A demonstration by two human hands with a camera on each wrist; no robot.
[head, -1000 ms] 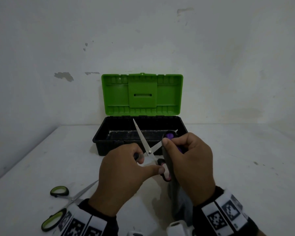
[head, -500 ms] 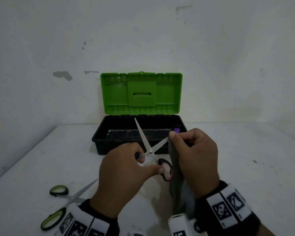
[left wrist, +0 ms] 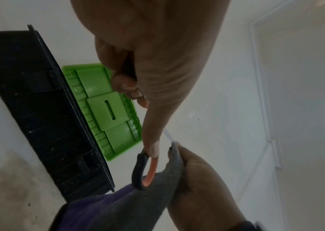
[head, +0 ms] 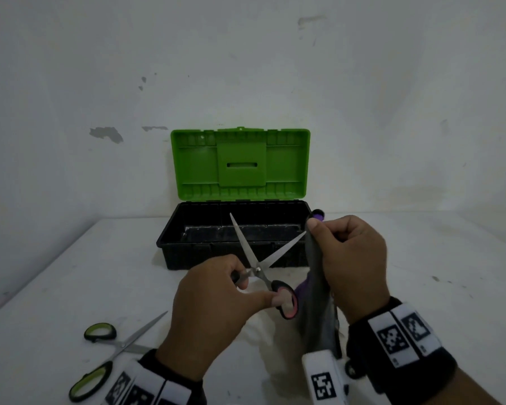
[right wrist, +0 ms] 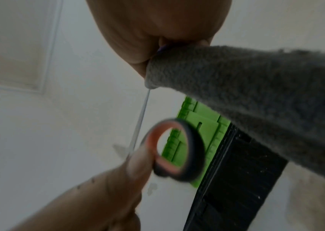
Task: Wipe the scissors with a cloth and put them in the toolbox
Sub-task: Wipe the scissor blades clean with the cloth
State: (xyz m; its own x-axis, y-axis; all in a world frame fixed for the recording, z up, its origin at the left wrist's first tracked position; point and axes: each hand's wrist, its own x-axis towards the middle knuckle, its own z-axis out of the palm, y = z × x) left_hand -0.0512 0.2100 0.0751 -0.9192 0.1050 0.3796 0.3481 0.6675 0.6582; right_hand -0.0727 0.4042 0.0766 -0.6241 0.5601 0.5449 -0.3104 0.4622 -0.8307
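at the left edge of the surface (head: 70, 273) a green pair (head: 111, 355) of scissors lies flat, not yet in the box. next, the left hand (head: 208, 311) grips the pink scissors (head: 260, 264) by the handles, thumb in one ring, blades spread wide and pointing up in front of the open toolbox (head: 187, 252). at the right, the right hand (head: 354, 258) pinches the cloth (head: 319, 317) around the tip of the right blade. the risk i see is at this tip: if the cloth slips off, the fingers (head: 316, 229) can meet bare steel. also, if the left hand squeezes the handles, the blades can close on the cloth or on the fingers. the loose end of the cloth hangs near the pink ring and could catch on it.
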